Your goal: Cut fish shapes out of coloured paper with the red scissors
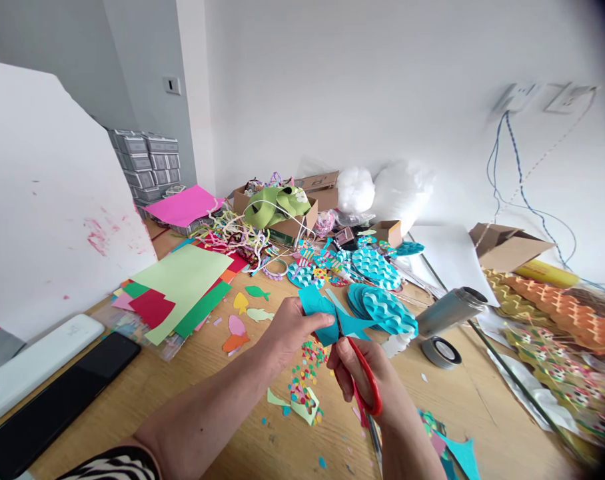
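Note:
A piece of blue paper [313, 301] is pinched in my left hand [302, 323], thumb on top. My right hand [360, 373] is wrapped round scissors with red handles [371, 383]. Their blades meet the blue paper near my left thumb, and a cut strip hangs off to the right. Below my hands lie small coloured paper dots [302, 380] and a pale green scrap [307, 408]. Just left of them are fish-shaped paper cutouts [236, 325] in green, yellow, pink and orange. Blue honeycomb-patterned paper ovals [390, 310] are stacked to the right.
Coloured paper sheets [192, 270] and a black phone [67, 400] lie at left. A steel flask [452, 310] and a tape roll [441, 352] stand at right. Boxes of craft materials [302, 217] line the wall, near white stuffing [356, 190]. Blue scraps [462, 457] lie at lower right.

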The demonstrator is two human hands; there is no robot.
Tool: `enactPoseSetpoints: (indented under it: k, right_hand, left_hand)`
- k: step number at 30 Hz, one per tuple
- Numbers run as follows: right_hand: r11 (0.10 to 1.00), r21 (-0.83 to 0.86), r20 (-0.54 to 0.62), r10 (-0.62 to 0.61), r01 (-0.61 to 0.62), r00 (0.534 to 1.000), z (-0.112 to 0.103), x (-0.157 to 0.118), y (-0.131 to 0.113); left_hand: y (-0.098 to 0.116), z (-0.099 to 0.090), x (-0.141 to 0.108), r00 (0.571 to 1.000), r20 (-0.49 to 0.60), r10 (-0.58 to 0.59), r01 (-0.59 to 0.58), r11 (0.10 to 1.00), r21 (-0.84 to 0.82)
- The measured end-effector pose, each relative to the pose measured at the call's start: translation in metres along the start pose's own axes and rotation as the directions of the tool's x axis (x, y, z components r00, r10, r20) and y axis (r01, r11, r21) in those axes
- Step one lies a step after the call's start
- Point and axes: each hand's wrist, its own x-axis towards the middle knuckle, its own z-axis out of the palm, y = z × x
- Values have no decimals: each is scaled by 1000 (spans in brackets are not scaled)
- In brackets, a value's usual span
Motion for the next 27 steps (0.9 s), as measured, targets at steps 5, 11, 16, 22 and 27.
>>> enactPoseSetpoints:
  k: [5,11,16,22,27]
  right_hand:
    - [1000,0,0,7,-7,1000,0,1,1]
    - [1000,-14,-11,-4,4,1000,0,0,-1]
    - [998,-25,-6,-53,53,999,-1,0,2]
    - [998,-12,16,-55,55,998,-2,1,4]
    - [999,-16,13,-27,27,1000,-1,0,0]
  left_hand:
    - [0,0,0,1000,5,-15,16,1000,-9]
    - [1,0,0,1000,-1,-29,29,1000,-4]
    - [1,0,0,999,27,-30,30,1000,-3]
    - [2,-3,-1,998,48,-29,29,1000,11]
    - [4,-4,0,998,55,-41,40,999,13]
